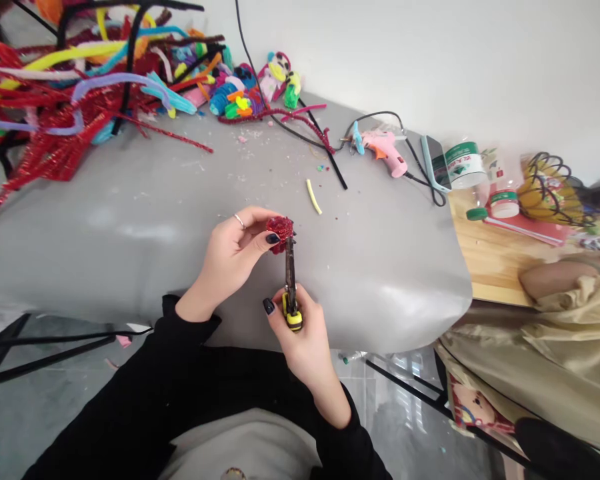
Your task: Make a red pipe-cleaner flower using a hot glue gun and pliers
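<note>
My left hand [235, 250], wearing a ring, has its thumb and fingers closed on a glittery red pipe-cleaner piece [279, 230], which looks like a tight rounded coil. In my right hand [305, 337] is a pair of scissors [291, 267] with dark blades and yellow-and-black handles partly covered by my fingers. The blades point away from me, and their tips meet the right edge of the red piece. Whether the blades are parted there is too small to tell. Both hands are over the near part of the grey tabletop [190, 180].
Loose pipe cleaners [75, 87] pile up at the far left, beside small pipe-cleaner figures [260, 87]. A pink glue gun [387, 150] with a black cord lies ahead right, near a phone [435, 163] and plastic bottles [465, 163]. A yellow offcut [313, 197] lies nearby. Another person's arm [555, 277] rests at right.
</note>
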`<action>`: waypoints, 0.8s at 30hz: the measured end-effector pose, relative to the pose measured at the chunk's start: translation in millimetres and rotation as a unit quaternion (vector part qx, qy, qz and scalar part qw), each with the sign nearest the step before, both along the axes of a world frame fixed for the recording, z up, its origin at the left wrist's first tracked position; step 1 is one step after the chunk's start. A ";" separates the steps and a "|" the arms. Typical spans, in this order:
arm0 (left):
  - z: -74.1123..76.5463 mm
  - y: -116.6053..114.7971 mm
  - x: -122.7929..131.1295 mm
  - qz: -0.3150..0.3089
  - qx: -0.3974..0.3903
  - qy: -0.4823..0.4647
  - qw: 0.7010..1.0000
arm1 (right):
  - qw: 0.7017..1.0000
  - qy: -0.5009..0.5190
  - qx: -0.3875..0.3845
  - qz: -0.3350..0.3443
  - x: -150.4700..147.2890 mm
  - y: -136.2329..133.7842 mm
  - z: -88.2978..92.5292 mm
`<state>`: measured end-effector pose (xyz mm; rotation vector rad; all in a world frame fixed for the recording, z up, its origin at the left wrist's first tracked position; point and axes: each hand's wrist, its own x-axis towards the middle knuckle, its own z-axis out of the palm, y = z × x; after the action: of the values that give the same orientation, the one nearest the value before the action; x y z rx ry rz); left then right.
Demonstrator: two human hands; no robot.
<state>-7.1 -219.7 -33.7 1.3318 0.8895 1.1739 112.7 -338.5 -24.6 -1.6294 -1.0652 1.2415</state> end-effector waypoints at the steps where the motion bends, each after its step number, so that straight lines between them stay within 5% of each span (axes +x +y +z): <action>1: -0.4 0.4 0.1 -0.001 0.002 -0.003 1.000 | 1.000 0.000 0.001 0.000 0.1 0.4 0.1; 24: -5.1 4.4 1.4 -0.004 0.010 -0.003 1.000 | 1.000 0.008 0.001 0.004 1.7 3.0 -1.9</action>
<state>-5.7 -215.3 -38.9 1.3469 0.8700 1.1832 114.4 -335.5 -26.5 -1.6122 -1.0650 1.2561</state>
